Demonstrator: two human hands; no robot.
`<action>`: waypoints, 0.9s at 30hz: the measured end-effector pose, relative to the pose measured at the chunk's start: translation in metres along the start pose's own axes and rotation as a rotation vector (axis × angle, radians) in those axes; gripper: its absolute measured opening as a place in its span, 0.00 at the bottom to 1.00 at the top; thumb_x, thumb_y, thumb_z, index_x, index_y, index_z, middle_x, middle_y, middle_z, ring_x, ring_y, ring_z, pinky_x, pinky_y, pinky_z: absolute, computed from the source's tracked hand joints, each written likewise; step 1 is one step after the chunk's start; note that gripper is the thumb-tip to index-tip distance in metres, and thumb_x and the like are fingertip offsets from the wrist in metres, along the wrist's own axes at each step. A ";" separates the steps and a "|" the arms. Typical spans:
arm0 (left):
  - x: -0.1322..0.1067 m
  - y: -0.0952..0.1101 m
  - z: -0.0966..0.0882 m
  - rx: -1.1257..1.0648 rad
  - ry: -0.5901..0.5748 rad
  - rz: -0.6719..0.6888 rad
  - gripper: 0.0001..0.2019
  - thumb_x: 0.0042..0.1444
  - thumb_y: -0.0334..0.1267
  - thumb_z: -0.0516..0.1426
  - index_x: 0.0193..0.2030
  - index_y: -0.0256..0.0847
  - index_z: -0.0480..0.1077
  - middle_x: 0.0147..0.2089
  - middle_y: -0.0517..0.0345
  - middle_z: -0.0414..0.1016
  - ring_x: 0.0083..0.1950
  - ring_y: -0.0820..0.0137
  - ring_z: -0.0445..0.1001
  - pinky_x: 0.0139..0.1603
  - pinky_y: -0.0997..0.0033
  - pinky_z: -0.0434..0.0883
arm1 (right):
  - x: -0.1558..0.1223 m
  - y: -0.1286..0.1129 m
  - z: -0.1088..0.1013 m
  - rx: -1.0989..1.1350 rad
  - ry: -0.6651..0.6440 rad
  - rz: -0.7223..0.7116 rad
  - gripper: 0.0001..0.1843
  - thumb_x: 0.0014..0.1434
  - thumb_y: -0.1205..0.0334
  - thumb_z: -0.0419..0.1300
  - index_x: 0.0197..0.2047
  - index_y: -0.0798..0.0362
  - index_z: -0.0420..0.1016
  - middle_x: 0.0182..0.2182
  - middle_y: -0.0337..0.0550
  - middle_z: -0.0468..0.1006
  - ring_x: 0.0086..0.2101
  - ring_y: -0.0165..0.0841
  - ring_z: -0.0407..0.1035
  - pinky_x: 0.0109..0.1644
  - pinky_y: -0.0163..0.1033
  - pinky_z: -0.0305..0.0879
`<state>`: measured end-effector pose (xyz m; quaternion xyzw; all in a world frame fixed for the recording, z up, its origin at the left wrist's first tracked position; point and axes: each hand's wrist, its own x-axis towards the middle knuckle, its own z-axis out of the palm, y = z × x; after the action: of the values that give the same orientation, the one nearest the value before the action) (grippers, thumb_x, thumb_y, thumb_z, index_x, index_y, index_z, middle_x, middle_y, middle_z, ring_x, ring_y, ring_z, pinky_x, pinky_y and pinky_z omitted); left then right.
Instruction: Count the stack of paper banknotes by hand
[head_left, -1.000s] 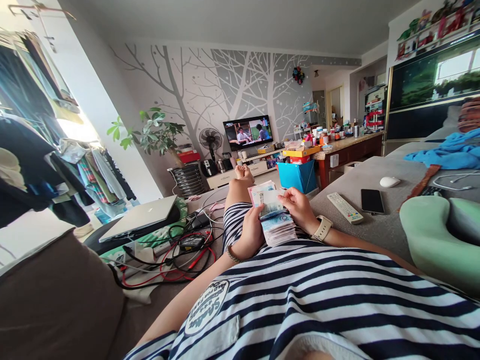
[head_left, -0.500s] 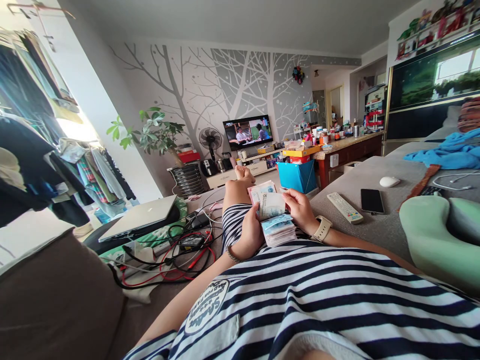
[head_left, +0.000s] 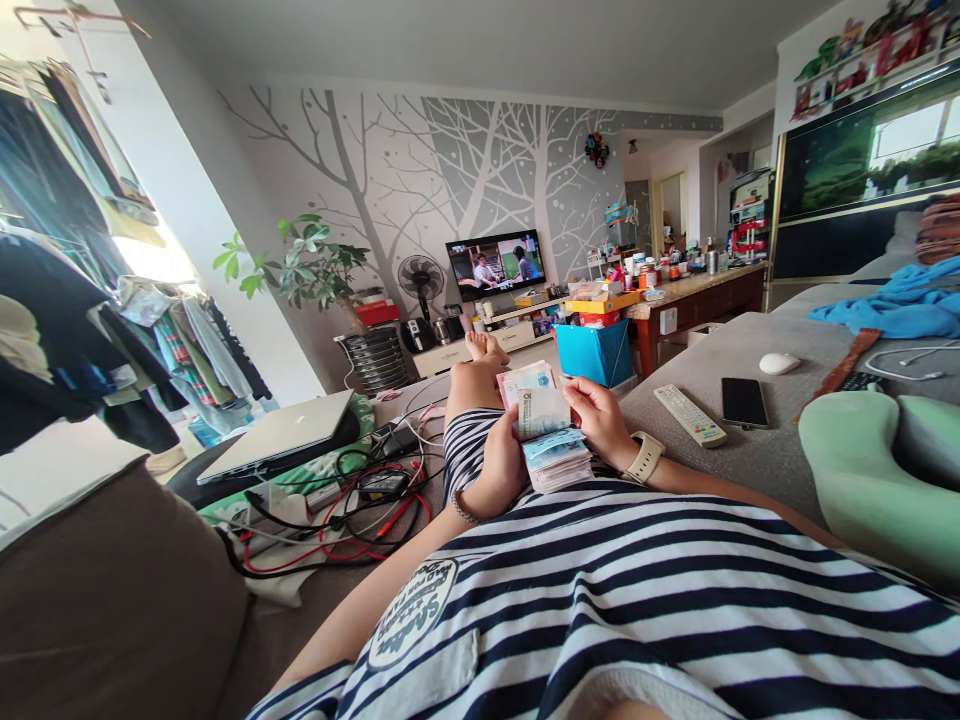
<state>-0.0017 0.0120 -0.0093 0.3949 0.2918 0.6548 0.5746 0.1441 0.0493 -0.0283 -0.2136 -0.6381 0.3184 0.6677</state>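
My left hand (head_left: 504,462) is closed around a folded stack of banknotes (head_left: 559,470), thumb on top. The stack bends over, with pale blue notes on the near part and pinkish edges at the far part. One greyish-green banknote (head_left: 545,415) stands up across the middle. At that note's right edge, my right hand (head_left: 598,418) pinches with thumb and forefinger. A beige watch band sits on my right wrist, a beaded bracelet on my left. Both hands are over my lap, above the striped shirt (head_left: 615,560).
To the left lie a laptop (head_left: 281,435) and tangled cables (head_left: 375,490). On the sofa at right are a remote control (head_left: 690,415), a phone (head_left: 745,402), a white mouse (head_left: 780,363) and a green neck pillow (head_left: 862,470). Beyond stands a blue box (head_left: 592,352).
The hands stay almost in place. The far pinkish notes and the upright note have shifted very slightly. My foot has moved a little to the left.
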 end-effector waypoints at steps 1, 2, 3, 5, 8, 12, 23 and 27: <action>0.000 0.000 0.000 -0.004 -0.007 0.005 0.14 0.40 0.43 0.68 0.34 0.39 0.77 0.37 0.50 0.85 0.56 0.47 0.81 0.54 0.54 0.78 | 0.000 0.000 0.000 0.001 0.000 0.002 0.27 0.62 0.32 0.62 0.30 0.48 0.68 0.21 0.34 0.60 0.25 0.32 0.58 0.28 0.38 0.52; 0.000 0.000 0.000 -0.011 -0.012 0.009 0.15 0.39 0.43 0.68 0.34 0.39 0.77 0.37 0.50 0.85 0.56 0.46 0.81 0.54 0.55 0.78 | 0.000 0.001 0.000 0.002 -0.001 0.004 0.27 0.62 0.32 0.62 0.30 0.48 0.68 0.21 0.34 0.60 0.25 0.32 0.58 0.28 0.38 0.51; 0.001 0.000 0.001 -0.018 -0.014 0.011 0.16 0.38 0.43 0.68 0.34 0.38 0.77 0.38 0.49 0.85 0.56 0.46 0.81 0.54 0.55 0.77 | 0.000 0.001 0.000 0.002 -0.003 0.005 0.27 0.62 0.33 0.62 0.30 0.48 0.68 0.21 0.34 0.61 0.25 0.32 0.58 0.28 0.38 0.51; 0.001 -0.001 0.001 -0.032 -0.011 0.008 0.16 0.38 0.43 0.69 0.35 0.38 0.77 0.39 0.48 0.85 0.56 0.46 0.81 0.54 0.56 0.77 | 0.000 0.001 -0.001 0.004 -0.005 0.006 0.27 0.62 0.33 0.62 0.30 0.48 0.69 0.21 0.34 0.61 0.25 0.32 0.58 0.29 0.38 0.52; 0.001 -0.001 0.001 -0.041 -0.012 0.010 0.17 0.39 0.42 0.69 0.35 0.36 0.78 0.40 0.47 0.85 0.56 0.47 0.81 0.54 0.57 0.77 | 0.000 0.000 -0.001 0.001 -0.003 0.005 0.26 0.63 0.33 0.62 0.30 0.48 0.68 0.21 0.34 0.61 0.25 0.32 0.58 0.29 0.39 0.52; 0.003 -0.001 -0.001 -0.045 -0.026 0.000 0.15 0.44 0.41 0.68 0.37 0.36 0.78 0.40 0.47 0.86 0.56 0.48 0.82 0.54 0.58 0.77 | 0.000 0.000 -0.001 -0.009 0.001 -0.002 0.27 0.63 0.33 0.61 0.30 0.48 0.69 0.21 0.34 0.61 0.25 0.32 0.58 0.29 0.39 0.53; 0.003 -0.001 -0.002 -0.007 -0.038 -0.002 0.15 0.46 0.43 0.66 0.39 0.38 0.79 0.40 0.49 0.86 0.54 0.49 0.83 0.53 0.58 0.79 | 0.000 0.000 0.000 -0.015 -0.005 0.005 0.27 0.63 0.33 0.61 0.30 0.49 0.68 0.22 0.34 0.61 0.25 0.32 0.57 0.29 0.38 0.53; 0.002 -0.001 -0.002 0.000 -0.038 0.011 0.16 0.43 0.44 0.68 0.38 0.37 0.78 0.41 0.47 0.86 0.56 0.48 0.82 0.55 0.57 0.77 | 0.000 -0.002 0.000 -0.018 0.000 0.002 0.27 0.63 0.32 0.61 0.29 0.48 0.68 0.21 0.34 0.61 0.25 0.32 0.57 0.29 0.39 0.53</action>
<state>-0.0028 0.0141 -0.0103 0.4087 0.2786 0.6503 0.5766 0.1445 0.0480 -0.0269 -0.2201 -0.6407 0.3134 0.6654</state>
